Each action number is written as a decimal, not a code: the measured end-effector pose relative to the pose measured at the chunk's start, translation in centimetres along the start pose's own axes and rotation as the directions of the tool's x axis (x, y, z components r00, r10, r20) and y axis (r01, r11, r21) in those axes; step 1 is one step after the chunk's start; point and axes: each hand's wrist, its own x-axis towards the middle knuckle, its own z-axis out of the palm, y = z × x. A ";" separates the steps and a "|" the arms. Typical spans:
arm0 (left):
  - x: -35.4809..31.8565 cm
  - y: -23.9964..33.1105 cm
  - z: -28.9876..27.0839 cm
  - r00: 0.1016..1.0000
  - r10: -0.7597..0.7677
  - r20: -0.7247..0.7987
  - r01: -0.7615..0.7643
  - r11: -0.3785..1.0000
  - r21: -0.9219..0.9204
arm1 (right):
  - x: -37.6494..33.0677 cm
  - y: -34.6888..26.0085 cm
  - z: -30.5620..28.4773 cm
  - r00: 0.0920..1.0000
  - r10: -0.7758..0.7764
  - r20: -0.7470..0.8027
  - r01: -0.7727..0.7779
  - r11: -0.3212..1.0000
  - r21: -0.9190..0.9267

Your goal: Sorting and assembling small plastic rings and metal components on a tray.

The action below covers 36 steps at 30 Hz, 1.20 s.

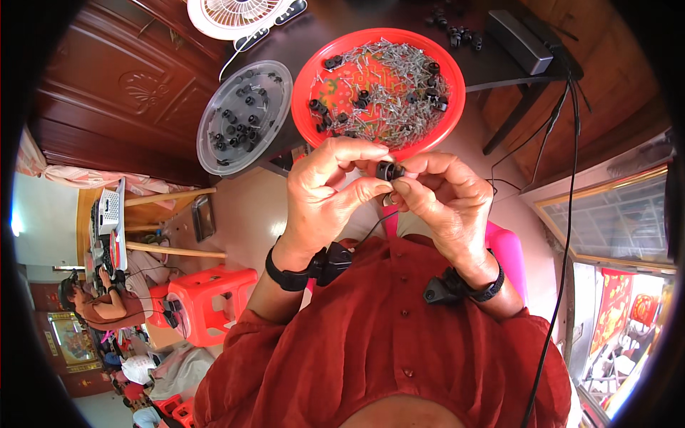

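Between my two hands, in front of my chest, is a small round black plastic part (386,170). My left hand (330,187) pinches it from the left with thumb and fingers. The thumb and forefinger of my right hand (446,194) close on its right side. Just beyond my fingertips stands a red round tray (302,78) with many loose silver screws (407,64) and several black parts (316,107) like the held one. To its left, a clear round plastic lid or dish (214,165) carries more black parts (241,130).
A dark table (478,68) bears both trays, a grey oblong box (519,41), more black parts (464,36) and a white fan (235,16). Black cables (573,157) hang at the right. Red stools (207,299) stand at the left, near another seated person (114,303).
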 end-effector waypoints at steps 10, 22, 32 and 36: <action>0.1 -0.2 -0.5 0.996 0.018 0.086 -0.019 1.000 0.004 | 0.6 -0.6 -0.2 1.000 -0.021 0.016 0.023 0.985 -0.170; -0.2 -0.4 -0.2 0.999 -0.037 0.038 0.037 0.999 0.000 | 0.7 -0.6 0.3 1.000 -0.016 -0.009 0.013 0.980 -0.199; -0.2 -0.9 -0.4 0.988 -0.151 -0.037 0.140 0.969 -0.203 | 0.9 0.0 -0.2 0.995 0.095 0.024 -0.095 0.995 -0.002; -0.2 -0.9 -0.3 0.985 -0.164 -0.050 0.151 0.967 -0.207 | 0.9 0.1 -0.3 0.994 0.105 0.023 -0.106 0.993 0.047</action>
